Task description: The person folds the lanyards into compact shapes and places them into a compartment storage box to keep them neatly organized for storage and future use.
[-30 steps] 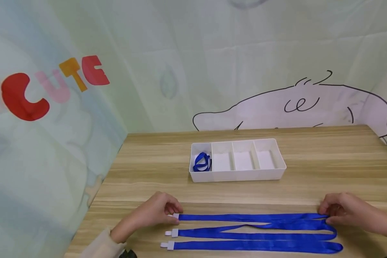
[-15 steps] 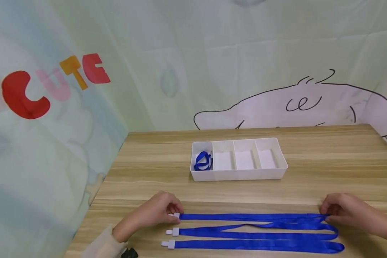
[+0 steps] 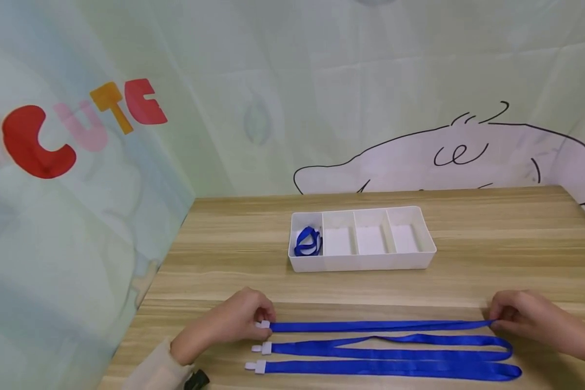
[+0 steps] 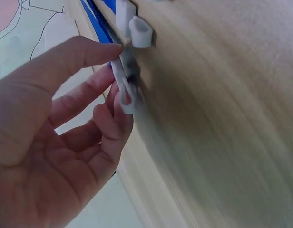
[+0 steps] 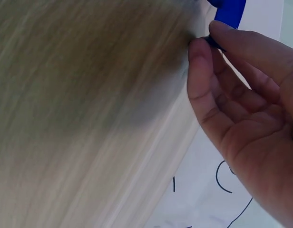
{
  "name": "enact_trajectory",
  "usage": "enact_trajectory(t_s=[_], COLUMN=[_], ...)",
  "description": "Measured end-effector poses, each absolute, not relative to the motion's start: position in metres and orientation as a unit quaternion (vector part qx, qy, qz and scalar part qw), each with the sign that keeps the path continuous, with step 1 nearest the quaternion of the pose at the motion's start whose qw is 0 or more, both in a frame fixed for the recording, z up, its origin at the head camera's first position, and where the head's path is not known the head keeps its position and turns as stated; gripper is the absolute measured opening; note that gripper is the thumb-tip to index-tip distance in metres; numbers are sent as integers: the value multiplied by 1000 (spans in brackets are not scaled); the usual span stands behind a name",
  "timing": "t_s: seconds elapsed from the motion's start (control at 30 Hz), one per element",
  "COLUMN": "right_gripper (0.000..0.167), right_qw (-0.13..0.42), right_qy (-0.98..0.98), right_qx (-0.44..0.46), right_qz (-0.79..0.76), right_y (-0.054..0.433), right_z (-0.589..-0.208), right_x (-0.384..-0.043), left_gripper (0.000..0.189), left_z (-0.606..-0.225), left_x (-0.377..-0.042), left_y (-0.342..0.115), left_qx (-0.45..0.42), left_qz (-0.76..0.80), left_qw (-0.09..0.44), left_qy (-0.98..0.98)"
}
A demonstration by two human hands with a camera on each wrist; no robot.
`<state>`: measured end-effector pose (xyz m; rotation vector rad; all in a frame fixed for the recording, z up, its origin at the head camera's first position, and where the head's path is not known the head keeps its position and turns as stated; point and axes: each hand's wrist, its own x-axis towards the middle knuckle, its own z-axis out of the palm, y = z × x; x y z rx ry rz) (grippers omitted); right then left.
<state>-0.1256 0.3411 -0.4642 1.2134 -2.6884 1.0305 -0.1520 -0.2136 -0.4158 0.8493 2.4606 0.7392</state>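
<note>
Three blue lanyards with white plastic clips lie side by side across the front of the table. My left hand (image 3: 236, 319) pinches the white clip (image 4: 119, 71) of the farthest lanyard (image 3: 370, 326) between thumb and fingers. At the other end, the fingertips of my right hand (image 3: 531, 322) pinch that lanyard's looped end, so the strap is stretched straight. The middle lanyard (image 3: 395, 355) has a gap between its two strands. Nearest the front edge is the third lanyard (image 3: 390, 369), lying flat. In the right wrist view, the blue strap (image 5: 229, 13) passes between thumb and forefinger.
Behind the lanyards stands a white tray (image 3: 365, 263) divided into several compartments. A coiled blue lanyard (image 3: 308, 242) sits in its leftmost compartment. The wooden table (image 3: 234, 233) meets printed cloth walls at the back and left.
My right hand has shifted slightly right. The farthest lanyard's loop has drawn straight and come apart from the middle lanyard, which it overlapped before. My left hand stays at the clip.
</note>
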Motion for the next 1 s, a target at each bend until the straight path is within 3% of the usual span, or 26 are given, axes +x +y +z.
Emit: enact_trajectory(t_s=[0.47,0.73,1.0], right_gripper=[45,13,37], right_qw=[61,128,165], right_qy=[-855,-856,-864], right_qx=[377,370,362], right_qz=[350,338,309], right_y=[342,342,337], right_z=[-461,-458,-451], right_x=[-122,-119,-115], left_gripper=[9,8,8], left_z=[-412,-409,-405], left_x=[-154,-157,-163], left_y=[-223,-229,-239], left_qx=[296,285,277], left_qz=[304,370,392], left_qw=[221,228,222], left_qy=[878,854,849])
